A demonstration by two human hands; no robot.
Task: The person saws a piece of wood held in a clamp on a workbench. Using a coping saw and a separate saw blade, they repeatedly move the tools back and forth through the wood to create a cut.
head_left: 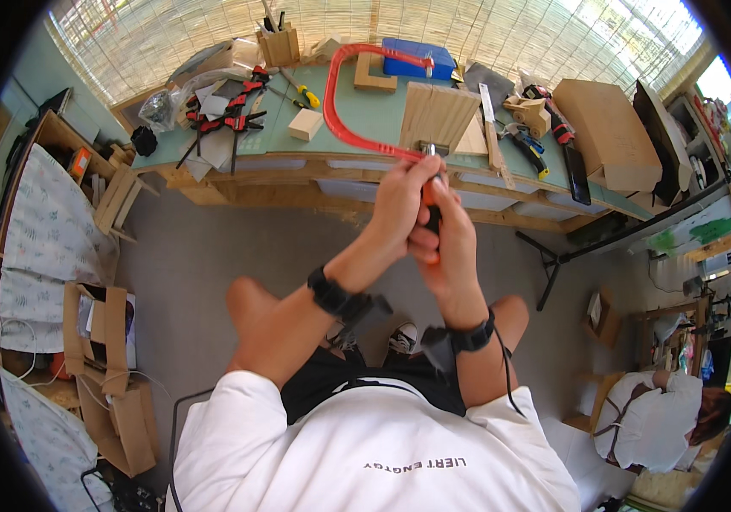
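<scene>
In front of the workbench I hold a coping saw [337,109] with a deep red U-shaped frame and an orange and black handle. My right hand [455,226] is closed round the handle. Up near the handle's top, by the metal blade clamp, my left hand [397,205] is closed on the saw too. The frame's far end with its small screw reaches toward a blue box [417,58]. Whether a blade spans the two ends I cannot make out. Behind the clamp, a pale wooden board [440,115] stands upright at the bench's front edge.
The green-topped bench [284,141] carries a wood block [306,125], several red and black clamps [227,119], a yellow-handled screwdriver [304,91], pliers [529,149] and a cardboard box [606,132]. A black tripod stand [553,264] is at the right. Another person [655,418] sits at lower right.
</scene>
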